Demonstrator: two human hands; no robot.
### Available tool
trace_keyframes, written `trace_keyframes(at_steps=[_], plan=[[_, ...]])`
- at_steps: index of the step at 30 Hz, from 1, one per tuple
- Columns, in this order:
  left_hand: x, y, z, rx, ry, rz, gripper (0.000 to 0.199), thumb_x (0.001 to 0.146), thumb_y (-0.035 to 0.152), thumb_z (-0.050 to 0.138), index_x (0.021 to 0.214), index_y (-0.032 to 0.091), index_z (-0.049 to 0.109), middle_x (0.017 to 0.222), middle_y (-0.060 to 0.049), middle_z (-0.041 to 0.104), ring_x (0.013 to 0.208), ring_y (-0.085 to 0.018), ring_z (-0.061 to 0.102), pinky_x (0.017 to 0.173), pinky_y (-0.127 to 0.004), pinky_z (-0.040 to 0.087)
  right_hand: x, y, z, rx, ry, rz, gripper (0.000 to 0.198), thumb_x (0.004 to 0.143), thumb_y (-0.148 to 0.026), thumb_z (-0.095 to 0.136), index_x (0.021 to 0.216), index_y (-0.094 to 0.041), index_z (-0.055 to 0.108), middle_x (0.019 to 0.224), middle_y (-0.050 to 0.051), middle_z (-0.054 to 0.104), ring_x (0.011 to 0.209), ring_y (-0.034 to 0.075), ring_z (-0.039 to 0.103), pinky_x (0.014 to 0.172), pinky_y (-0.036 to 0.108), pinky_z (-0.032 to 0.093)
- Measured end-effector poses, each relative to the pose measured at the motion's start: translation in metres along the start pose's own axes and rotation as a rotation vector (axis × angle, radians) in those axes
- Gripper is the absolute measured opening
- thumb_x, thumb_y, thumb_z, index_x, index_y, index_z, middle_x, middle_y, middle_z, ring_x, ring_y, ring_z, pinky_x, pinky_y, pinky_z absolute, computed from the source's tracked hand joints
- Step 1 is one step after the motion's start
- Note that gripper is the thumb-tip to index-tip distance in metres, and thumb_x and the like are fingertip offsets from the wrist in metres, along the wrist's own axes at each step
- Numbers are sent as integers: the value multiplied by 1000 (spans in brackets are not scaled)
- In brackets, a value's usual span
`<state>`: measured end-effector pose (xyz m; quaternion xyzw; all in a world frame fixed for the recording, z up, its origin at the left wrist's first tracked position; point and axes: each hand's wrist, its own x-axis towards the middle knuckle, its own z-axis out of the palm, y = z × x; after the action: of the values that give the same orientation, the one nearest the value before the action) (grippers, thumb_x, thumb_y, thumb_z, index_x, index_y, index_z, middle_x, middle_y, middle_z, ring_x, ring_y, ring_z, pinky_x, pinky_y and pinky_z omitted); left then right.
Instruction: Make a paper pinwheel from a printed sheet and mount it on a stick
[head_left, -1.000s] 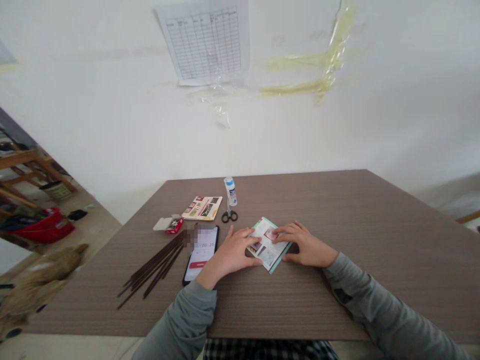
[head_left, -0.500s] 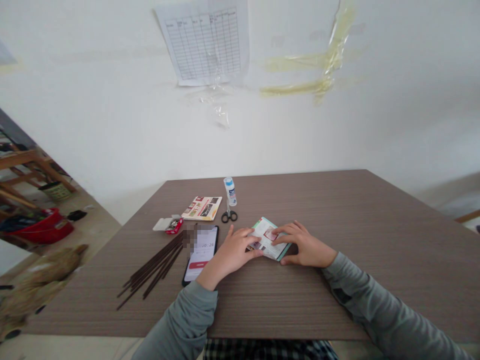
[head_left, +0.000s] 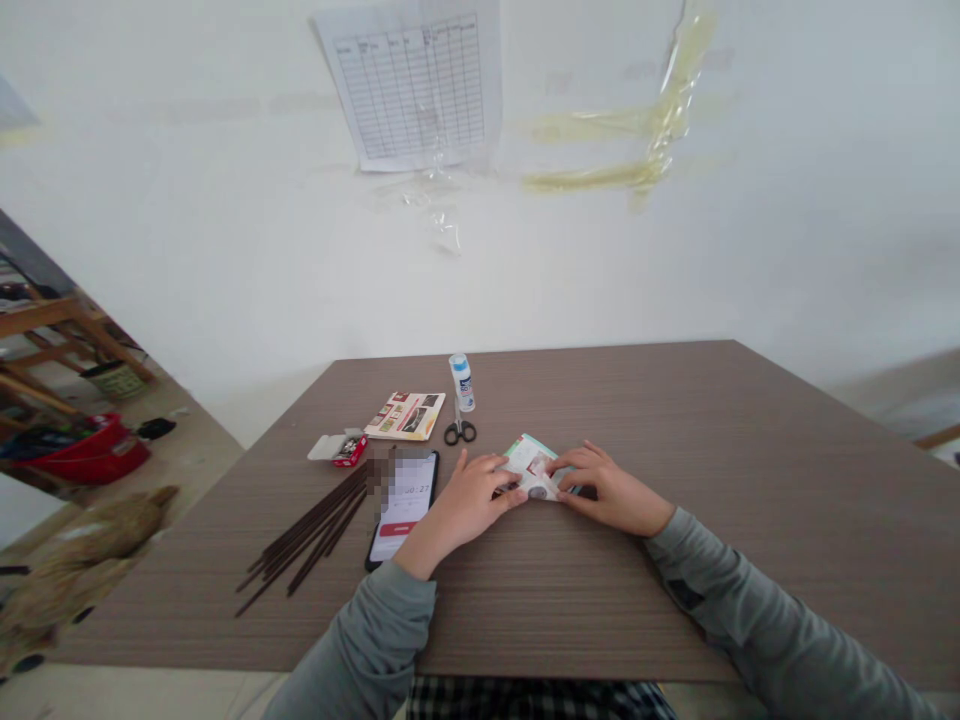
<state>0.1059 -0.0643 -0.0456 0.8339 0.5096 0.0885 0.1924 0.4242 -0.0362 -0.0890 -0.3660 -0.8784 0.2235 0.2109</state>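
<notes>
Centrally, the printed paper [head_left: 534, 455] sits between the two hands over the brown tabletop [head_left: 675, 420], set back from the near edge. The left hand [head_left: 466, 500] has thumb and fingers closed on its left side; the right hand [head_left: 613, 492] grips its right side likewise. Beyond the right hand, tabletop runs on to a slanting edge; behind, it reaches the wall [head_left: 600, 270]. Room is tighter leftward: the phone [head_left: 409, 500] lies against the left forearm, dark sticks [head_left: 315, 530] next to it, scissors [head_left: 460, 432] just beyond. The phone's timer ends in 27; lettering on the white bottle [head_left: 463, 385] is too small to read.
</notes>
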Motion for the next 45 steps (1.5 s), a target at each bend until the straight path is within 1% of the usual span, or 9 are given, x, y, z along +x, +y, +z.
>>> trace_keyframes(at_steps=[8,12,17,20,28,32,38,40,45], plan=[[1,2,-6,30,104,-101,19,125,36,85,128,26,101,159,-15,94,163,-42,80,158,-79,37,1,4,5,-18,80,56,25,128,-37,67,125,-31,91,139,11,98,141,36,90,156,80,40],[2,6,-10,36,114,-143,16,123,29,85,120,24,100,153,-15,96,157,-41,84,156,-74,42,0,8,7,-52,95,50,20,124,-45,78,130,-32,92,142,11,97,143,38,89,154,76,45],[2,7,-11,53,128,-140,19,124,24,81,116,23,99,143,-15,99,151,-40,87,155,-73,44,0,13,8,-132,148,38,18,123,-41,79,126,-31,94,134,11,99,134,38,91,133,63,63],[3,6,-10,67,140,-129,23,125,24,77,114,22,98,138,-15,100,148,-40,87,152,-71,47,1,10,6,-170,174,63,24,126,-37,73,114,-30,93,122,11,99,123,36,93,123,54,66],[1,6,-8,57,213,-98,17,120,27,83,121,26,100,133,-14,101,141,-41,91,146,-68,52,2,-3,4,-257,200,177,31,127,-31,70,104,-27,90,109,11,96,109,34,92,116,51,64],[-1,11,-11,50,211,-129,28,118,26,86,143,28,99,135,-13,101,143,-41,91,151,-71,48,4,-7,5,-259,188,238,32,128,-31,68,108,-25,92,112,12,96,110,34,92,117,51,61],[-1,18,-9,52,181,-116,64,125,18,71,186,35,76,149,-11,98,151,-36,87,155,-71,44,5,-8,9,-241,239,253,37,124,-28,70,154,-29,93,124,12,99,110,33,93,116,49,62],[0,18,-6,95,160,-97,62,127,16,65,185,36,78,151,-11,95,150,-37,86,154,-72,45,4,-7,10,-256,244,220,43,125,-27,67,159,-33,93,128,12,99,110,33,93,116,51,62],[1,13,1,145,146,-89,41,129,23,68,153,35,99,137,-11,91,140,-37,85,153,-76,45,0,-5,9,-307,228,161,36,125,-32,69,141,-32,100,128,14,98,122,37,91,120,56,60]])
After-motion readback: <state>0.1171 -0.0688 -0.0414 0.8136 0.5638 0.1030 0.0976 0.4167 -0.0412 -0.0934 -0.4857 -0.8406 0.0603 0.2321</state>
